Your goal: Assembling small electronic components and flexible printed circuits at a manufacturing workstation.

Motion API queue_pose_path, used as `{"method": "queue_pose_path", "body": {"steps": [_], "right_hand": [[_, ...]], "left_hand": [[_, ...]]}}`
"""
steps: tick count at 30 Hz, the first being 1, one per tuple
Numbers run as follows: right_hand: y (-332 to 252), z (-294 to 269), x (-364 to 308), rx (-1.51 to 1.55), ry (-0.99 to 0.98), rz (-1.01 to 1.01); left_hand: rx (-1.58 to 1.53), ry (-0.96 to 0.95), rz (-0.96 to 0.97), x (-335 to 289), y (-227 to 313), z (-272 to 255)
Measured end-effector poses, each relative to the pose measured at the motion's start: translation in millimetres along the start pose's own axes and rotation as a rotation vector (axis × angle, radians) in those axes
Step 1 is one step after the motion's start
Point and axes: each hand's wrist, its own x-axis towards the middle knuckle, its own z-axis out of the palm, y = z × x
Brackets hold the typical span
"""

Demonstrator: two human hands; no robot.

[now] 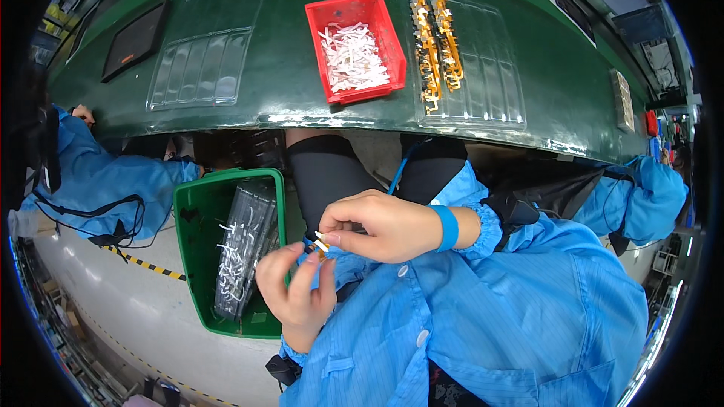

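Over my lap, my left hand and my right hand meet at the fingertips. Between them is a small orange and dark flexible circuit piece, mostly covered by fingers. The left fingers are closed around it from below. My right thumb and forefinger pinch a small white strip against or just above that piece; whether the two are joined is too small to tell. A blue band circles my right wrist. On the bench, a red bin holds many loose white strips.
A clear plastic tray at the right carries two rows of orange and black flexible circuits. Another clear tray lies left on the green bench. By my left leg, a green bin contains dark trays and white scraps. Co-workers' blue sleeves flank me.
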Motion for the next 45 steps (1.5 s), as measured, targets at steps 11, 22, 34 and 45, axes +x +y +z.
{"method": "queue_pose_path", "body": {"steps": [11, 22, 34, 45], "right_hand": [[3.6, 6.2, 2.2, -0.064, 0.003, -0.021], [7.6, 8.1, 5.8, -0.160, 0.029, -0.038], [17.8, 10.3, 6.2, -0.279, 0.013, -0.037], [19.0, 5.1, 6.5, -0.365, -0.046, 0.009]], "left_hand": [[0.007, 0.078, -0.188, -4.9, 8.5, 10.5], [-0.247, 0.030, -0.355, -0.3, 14.3, 4.6], [0.159, -0.052, -0.115, 0.9, 2.5, 6.8], [0.141, -0.141, -0.079, 6.0, 2.8, 10.3]]}}
